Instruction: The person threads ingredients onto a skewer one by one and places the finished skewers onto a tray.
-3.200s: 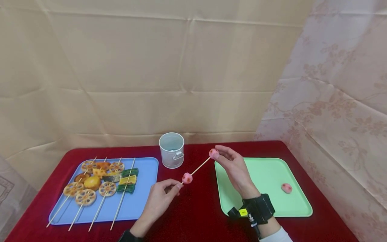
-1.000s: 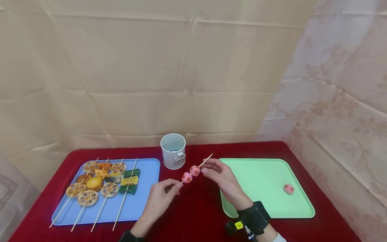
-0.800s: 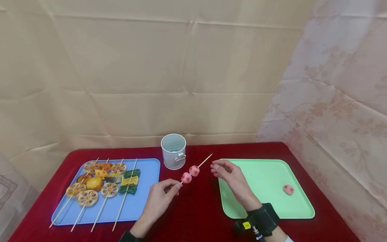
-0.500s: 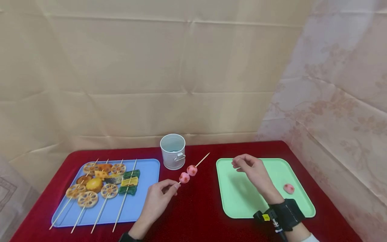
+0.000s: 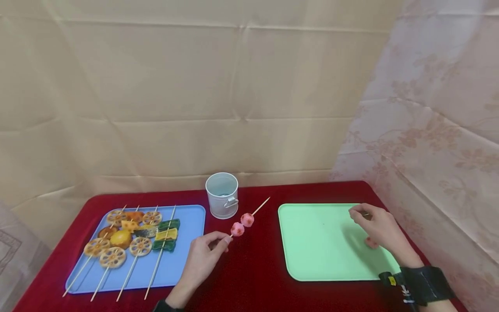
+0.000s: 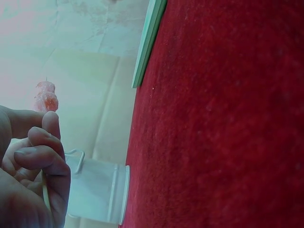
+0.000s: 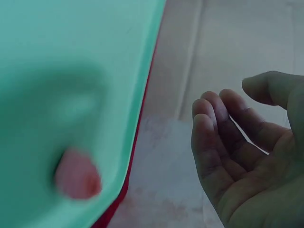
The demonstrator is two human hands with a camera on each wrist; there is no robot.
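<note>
My left hand point(image 5: 203, 256) pinches the lower end of a bamboo skewer point(image 5: 261, 206) between thumb and fingers. Two pink balls point(image 5: 247, 219) with reddish spots sit threaded side by side on it, and the pointed tip sticks out bare to the upper right. In the left wrist view, part of the stick point(image 6: 45, 190) runs through the curled fingers. My right hand point(image 5: 383, 232) hovers over the right side of the green tray point(image 5: 312, 242), fingers loosely bent, nothing held. Below it lies a loose pink ball point(image 7: 78, 175), partly hidden by the hand in the head view.
On the left a blue tray point(image 5: 187, 260) holds several finished skewers with lotus root slices point(image 5: 113, 257), yellow pieces and green pieces point(image 5: 169, 224). A small white metal bucket point(image 5: 222, 197) stands at the back middle. Red cloth point(image 5: 257, 273) covers the table; beige fabric hangs behind.
The second ball slid down the skewer against the first. My right hand then let go and moved right, over the green tray to the loose ball. The left hand stayed nearly still.
</note>
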